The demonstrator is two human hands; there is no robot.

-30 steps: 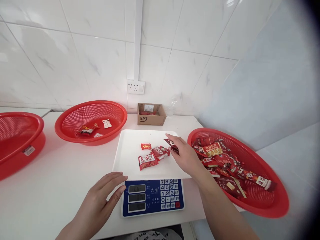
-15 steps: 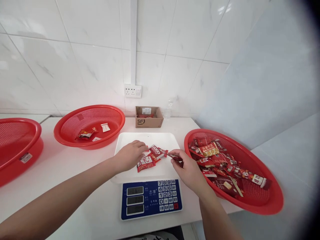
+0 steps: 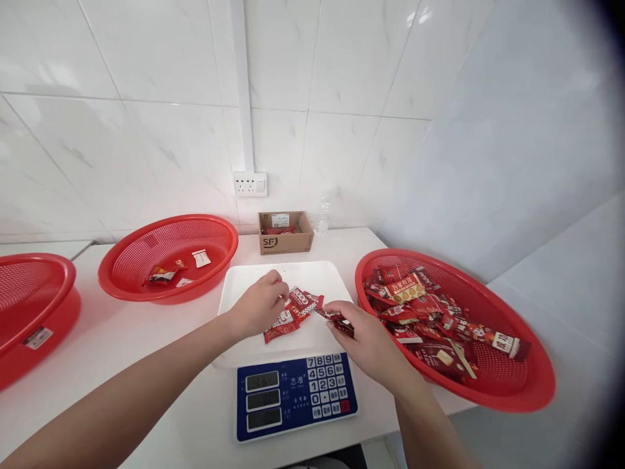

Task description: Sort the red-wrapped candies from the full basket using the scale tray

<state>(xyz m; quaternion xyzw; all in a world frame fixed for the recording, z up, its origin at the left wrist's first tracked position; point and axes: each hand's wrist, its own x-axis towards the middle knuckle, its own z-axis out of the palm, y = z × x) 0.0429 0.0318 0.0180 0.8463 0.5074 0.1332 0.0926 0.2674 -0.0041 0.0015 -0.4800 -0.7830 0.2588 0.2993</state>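
A blue-faced electronic scale (image 3: 293,397) with a white tray (image 3: 254,352) stands in front of me. A few red snack packets (image 3: 300,303) lie on the tray. My left hand (image 3: 258,305) rests over them with its fingers curled round the packets at the tray's middle. My right hand (image 3: 364,339) pinches a dark red packet (image 3: 336,319) at the tray's right edge. A red mesh basket (image 3: 512,384) on the right holds several red packets.
A second red basket (image 3: 122,286) with a few packets sits at the back left, a third (image 3: 29,326) at the far left edge. A small cardboard box (image 3: 286,233) and a clear bottle (image 3: 321,215) stand against the tiled wall below a socket (image 3: 250,184).
My left hand went from the counter beside the scale onto the tray and closed over the packets. My right hand drew back slightly toward me with its packet.
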